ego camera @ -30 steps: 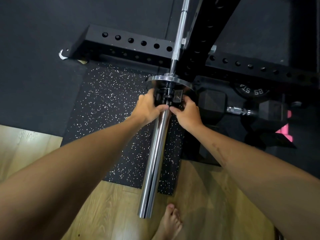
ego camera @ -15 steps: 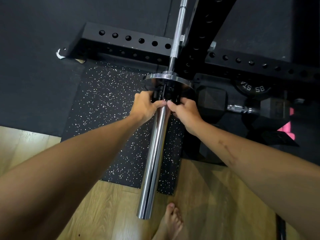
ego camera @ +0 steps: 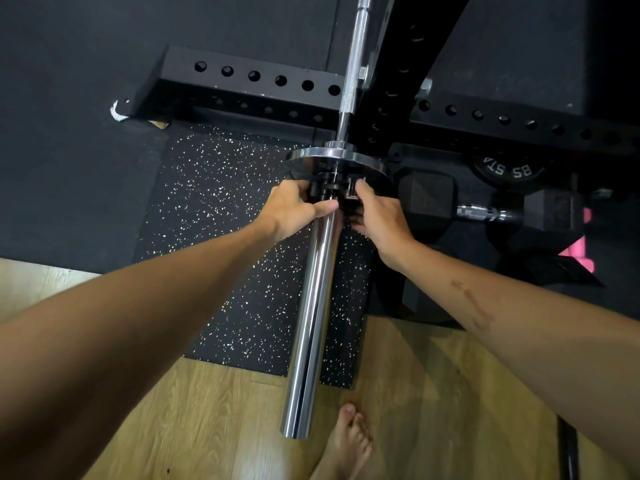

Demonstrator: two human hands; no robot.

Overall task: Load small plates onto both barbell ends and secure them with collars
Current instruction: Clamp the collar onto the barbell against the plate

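Observation:
A chrome barbell sleeve [ego camera: 313, 306] runs from near my foot up to a small dark plate [ego camera: 375, 173] seated against the bar's shoulder. A black collar [ego camera: 334, 188] sits on the sleeve right against the plate. My left hand [ego camera: 292, 207] grips the collar's left side, thumb across the sleeve. My right hand [ego camera: 377, 211] holds the collar's right side, fingers on its metal lever. Most of the collar is hidden by my fingers.
The bar rests in a black rack with perforated beams [ego camera: 256, 77]. A hex dumbbell [ego camera: 481, 209] and a weight plate [ego camera: 507, 171] lie to the right, with something pink [ego camera: 578, 252] beyond. A speckled mat [ego camera: 221, 230] lies under the sleeve; my bare foot [ego camera: 349, 441] stands on wood floor.
Both hands stayed on the collar at the plate. My right hand's fingers shifted up onto the lever side, and my thumbs drew slightly apart. The view moved a little.

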